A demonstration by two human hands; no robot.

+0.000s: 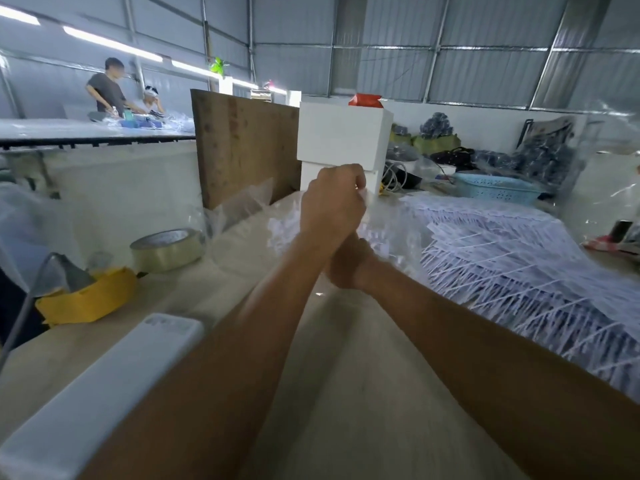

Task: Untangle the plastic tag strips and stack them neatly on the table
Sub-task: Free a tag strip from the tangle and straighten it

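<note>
Both forearms cross above the table; left hand pinches tangled tag strips, right hand's grip clenched, contents hidden. Tease strands apart slowly.

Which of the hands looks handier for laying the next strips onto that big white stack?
Probably the right hand: the stack of tag strips lies on its side. The left hand is raised, pinching strips.

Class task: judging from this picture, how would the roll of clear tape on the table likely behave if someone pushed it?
The roll of clear tape lies flat on the table, so it would probably slide, not roll. Its wide, hollow ring suggests it is light and unlikely to tip.
</note>
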